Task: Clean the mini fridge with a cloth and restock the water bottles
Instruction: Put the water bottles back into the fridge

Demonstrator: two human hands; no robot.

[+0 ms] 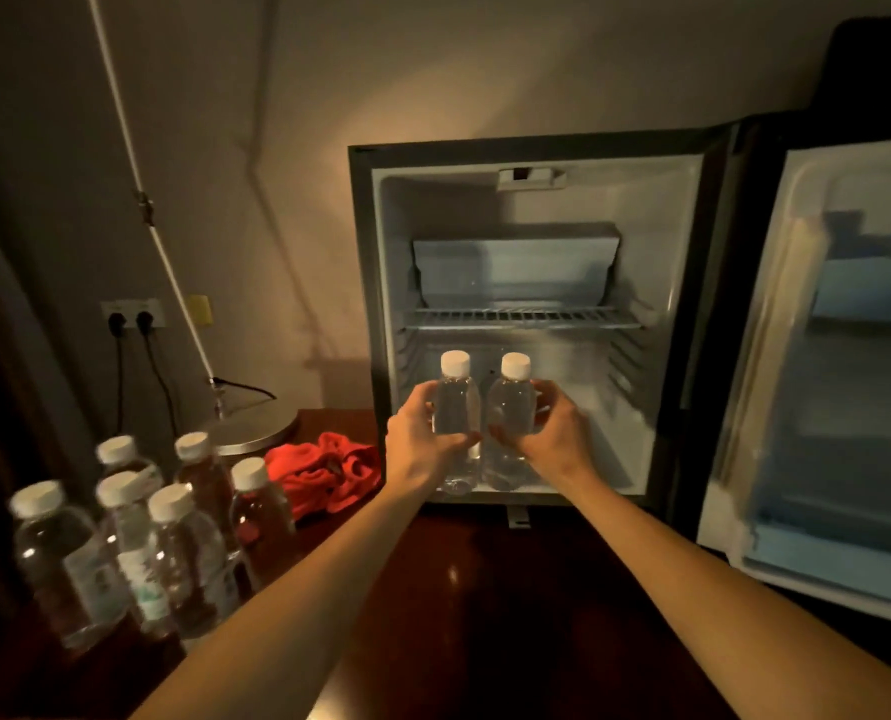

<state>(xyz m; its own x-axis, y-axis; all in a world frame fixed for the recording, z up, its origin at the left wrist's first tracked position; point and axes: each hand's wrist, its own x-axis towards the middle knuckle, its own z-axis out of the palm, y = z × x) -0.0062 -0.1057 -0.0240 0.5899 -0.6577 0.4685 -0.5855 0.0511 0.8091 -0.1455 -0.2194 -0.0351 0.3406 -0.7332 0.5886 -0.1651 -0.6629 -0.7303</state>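
On the dark wooden worktop (pixel 485 589), nearest to the camera at the left, stands a group of capped bottles (pixel 136 537) that are not yet in the fridge; some hold clear water and some a brown drink. A little further back lies a crumpled red cloth (pixel 323 475), and nobody holds it, so I judge that the wiping is already finished or put aside. Behind it is the round metal base of a lamp (pixel 256 428), and on the wall a socket (pixel 131 314) with two plugs.

Further on, the left hand (pixel 417 433) grips the left water bottle (pixel 456 407) and the right hand (pixel 552 428) grips the right water bottle (pixel 511 407), fingers curled around each body. The two bottles are just beside each other, at the front edge of the lower compartment of the mini fridge (pixel 536 148), and seem to rest on its floor. Each is upright, the long axis vertical, the white cap pointing up.

At the back, the wire shelf (pixel 521 319) carries nothing visible, and the door (pixel 848 356) hangs open to the right. The restocking seems only begun: two bottles go in, and the others wait.
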